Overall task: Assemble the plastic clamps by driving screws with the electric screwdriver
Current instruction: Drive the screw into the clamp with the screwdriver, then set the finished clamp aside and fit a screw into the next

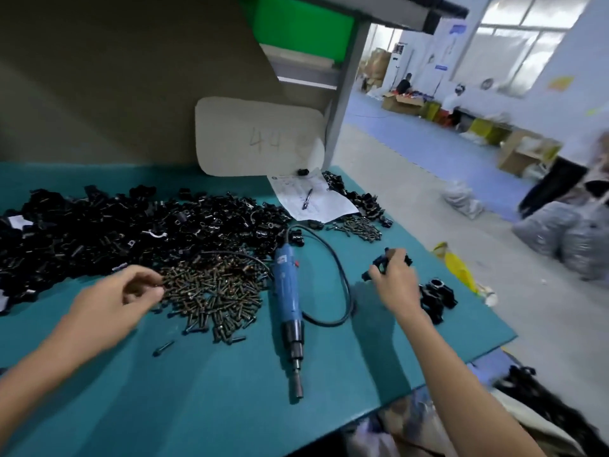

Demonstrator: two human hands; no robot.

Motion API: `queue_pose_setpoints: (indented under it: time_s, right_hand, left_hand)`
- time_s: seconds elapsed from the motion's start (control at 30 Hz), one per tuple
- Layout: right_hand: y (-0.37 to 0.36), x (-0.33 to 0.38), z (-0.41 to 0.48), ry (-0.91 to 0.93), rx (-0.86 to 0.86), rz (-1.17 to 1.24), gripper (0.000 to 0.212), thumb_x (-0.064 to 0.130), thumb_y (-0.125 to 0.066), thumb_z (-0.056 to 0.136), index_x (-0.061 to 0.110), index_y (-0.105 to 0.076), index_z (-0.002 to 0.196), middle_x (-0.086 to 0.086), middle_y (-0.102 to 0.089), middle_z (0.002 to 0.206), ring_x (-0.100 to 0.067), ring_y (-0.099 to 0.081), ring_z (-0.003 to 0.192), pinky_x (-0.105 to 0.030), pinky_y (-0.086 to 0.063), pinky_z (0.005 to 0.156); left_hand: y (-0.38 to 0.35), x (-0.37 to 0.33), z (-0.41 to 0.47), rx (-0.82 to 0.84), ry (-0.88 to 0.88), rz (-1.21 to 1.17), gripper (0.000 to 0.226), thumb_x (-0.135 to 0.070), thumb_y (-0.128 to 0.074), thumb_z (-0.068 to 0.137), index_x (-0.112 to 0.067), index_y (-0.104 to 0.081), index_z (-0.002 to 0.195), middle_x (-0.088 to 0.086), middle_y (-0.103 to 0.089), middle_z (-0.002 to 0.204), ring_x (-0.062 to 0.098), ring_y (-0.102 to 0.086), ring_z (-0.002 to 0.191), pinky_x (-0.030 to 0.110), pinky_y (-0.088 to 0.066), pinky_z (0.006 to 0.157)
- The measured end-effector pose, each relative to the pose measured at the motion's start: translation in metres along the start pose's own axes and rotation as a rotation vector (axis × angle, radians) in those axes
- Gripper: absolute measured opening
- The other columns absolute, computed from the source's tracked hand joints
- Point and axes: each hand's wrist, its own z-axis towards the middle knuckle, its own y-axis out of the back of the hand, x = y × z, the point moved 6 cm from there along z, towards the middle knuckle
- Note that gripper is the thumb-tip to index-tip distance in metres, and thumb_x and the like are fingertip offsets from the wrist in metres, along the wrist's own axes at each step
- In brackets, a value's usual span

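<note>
Across the left and upper left of the frame spreads the heap of loose black plastic clamp parts [99, 225]. They look light, hard and glossy, so I expect them to slide under a loose touch.

My left hand [122, 295] sits at the left edge of the pile of small dark metal screws [214, 291], low in the middle of the frame. Its fingers curl toward the thumb right at the screws, but I cannot tell whether one is pinched between them. The screws look slick and ready to roll, so I would take one by the shank, close under the head.

Just right of that pile, the blue electric screwdriver [288, 291] lies untouched on the teal table mat [197, 390], its bit pointing to the lower edge. Its black cable [342, 285] loops off to the right. It is rigid and surely the heaviest piece here, and I would take it round the blue barrel.

Right of centre, my right hand [395, 282] grasps a black plastic clamp [379, 260], fingers wrapped round it. It is stiff enough to squeeze firmly. Just to its right sits a small cluster of black clamps [436, 296] that look assembled.
</note>
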Motion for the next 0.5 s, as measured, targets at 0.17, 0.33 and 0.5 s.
queue_pose_setpoints:
  time_s: [0.17, 0.33, 0.5]
  right_hand:
    - [0.014, -0.043, 0.034, -0.081, 0.028, -0.373, 0.04, 0.043, -0.046, 0.105, 0.01, -0.047, 0.126, -0.02, -0.064, 0.123, -0.042, -0.053, 0.117, -0.049, -0.045, 0.096]
    - [0.0, -0.076, 0.029, -0.184, 0.112, -0.547, 0.071, 0.073, -0.036, 0.097, 0.025, -0.035, 0.149, -0.011, -0.044, 0.154, -0.038, -0.037, 0.141, -0.062, -0.027, 0.112]
    - [-0.009, -0.069, 0.047, -0.071, 0.0, -0.52, 0.059, 0.06, -0.035, 0.102, 0.011, -0.054, 0.129, -0.017, -0.06, 0.134, -0.035, -0.05, 0.127, -0.059, -0.033, 0.108]
  left_hand:
    - [0.012, 0.049, -0.002, -0.09, 0.086, 0.071, 0.033, -0.019, -0.076, 0.09, -0.05, -0.064, 0.095, -0.029, -0.068, 0.081, 0.002, -0.064, 0.072, 0.013, -0.044, 0.064]
    - [0.021, 0.066, -0.018, -0.198, 0.136, 0.076, 0.022, -0.018, -0.073, 0.09, -0.038, -0.067, 0.085, -0.028, -0.068, 0.081, -0.003, -0.062, 0.074, 0.01, -0.043, 0.066]
    - [0.034, 0.068, -0.025, -0.339, 0.224, 0.004, 0.016, -0.019, -0.068, 0.093, -0.032, -0.066, 0.084, -0.013, -0.067, 0.074, 0.005, -0.061, 0.074, 0.019, -0.046, 0.064]
